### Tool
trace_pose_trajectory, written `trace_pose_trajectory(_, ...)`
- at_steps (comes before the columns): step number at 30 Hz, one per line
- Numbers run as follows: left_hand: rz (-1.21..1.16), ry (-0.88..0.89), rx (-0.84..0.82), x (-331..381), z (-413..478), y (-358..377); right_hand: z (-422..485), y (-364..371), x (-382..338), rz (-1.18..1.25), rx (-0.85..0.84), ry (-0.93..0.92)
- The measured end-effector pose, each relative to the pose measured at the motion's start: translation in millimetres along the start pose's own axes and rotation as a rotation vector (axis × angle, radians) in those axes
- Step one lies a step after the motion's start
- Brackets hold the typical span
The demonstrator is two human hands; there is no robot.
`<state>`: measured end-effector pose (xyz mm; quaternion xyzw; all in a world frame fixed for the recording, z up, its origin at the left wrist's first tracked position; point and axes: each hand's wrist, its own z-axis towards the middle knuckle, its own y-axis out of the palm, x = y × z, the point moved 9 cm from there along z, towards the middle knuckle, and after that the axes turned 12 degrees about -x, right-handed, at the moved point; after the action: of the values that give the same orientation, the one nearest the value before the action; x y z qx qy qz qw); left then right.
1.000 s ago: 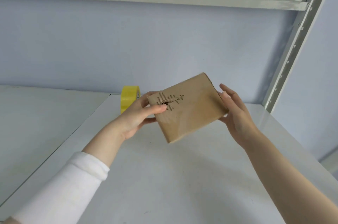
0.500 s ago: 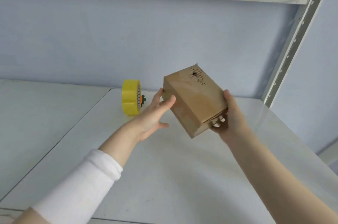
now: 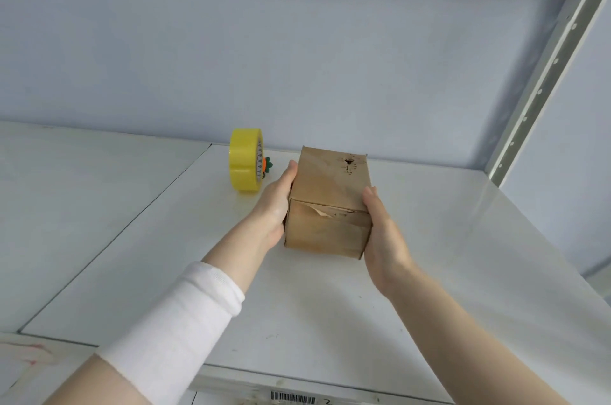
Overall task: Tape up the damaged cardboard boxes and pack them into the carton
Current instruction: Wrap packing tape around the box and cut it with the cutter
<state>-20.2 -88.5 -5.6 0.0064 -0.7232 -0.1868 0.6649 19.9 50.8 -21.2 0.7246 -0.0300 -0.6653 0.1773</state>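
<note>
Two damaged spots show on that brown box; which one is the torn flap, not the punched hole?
The tear on the side facing the camera of the cardboard box; the hole sits on top, near the far edge.

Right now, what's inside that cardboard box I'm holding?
Cannot tell. The cardboard box is closed; only a torn flap on its near face and a puncture on top show. Its contents are hidden.

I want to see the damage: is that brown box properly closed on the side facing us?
No. The cardboard box has a torn, buckled flap along the top of its near face, gaping slightly, plus a hole on top.
</note>
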Motion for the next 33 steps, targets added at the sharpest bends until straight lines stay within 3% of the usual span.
trace_pose_trajectory(6, 0.117, -0.046, 0.094, -13, -2, -12, 5, -8, 16, -0.071, 0.043, 0.062)
trace_pose_trajectory(13, 0.830, 0.393, 0.301, 92, -1, -47, 1, -15, -42, -0.256, 0.178, -0.025)
trace_pose_trajectory(17, 1.344, 0.168, 0.249, 113, 45, -85, 19, 24, -80, -0.423, 0.138, -0.112)
trace_pose_trajectory(19, 1.453, 0.061, 0.166, 109, 61, -100, 37, 48, -87, -0.480, 0.115, -0.110)
trace_pose_trajectory(21, 1.468, 0.086, 0.135, 110, 66, -107, 57, 71, -86, -0.523, 0.096, -0.085)
trace_pose_trajectory(23, 1.444, 0.264, 0.227, 123, 56, -110, 77, 89, -84, -0.608, 0.091, -0.071)
trace_pose_trajectory(27, 1.060, 0.558, 0.398, 136, 10, -126, 109, 109, -78, -0.679, 0.092, -0.063)
trace_pose_trajectory(29, 0.909, 0.512, 0.423, 119, -1, -134, 122, 117, -74, -0.726, 0.077, -0.051)
trace_pose_trajectory(33, 0.598, 0.353, 0.316, 81, -16, -140, 136, 131, -62, -0.826, -0.041, -0.033)
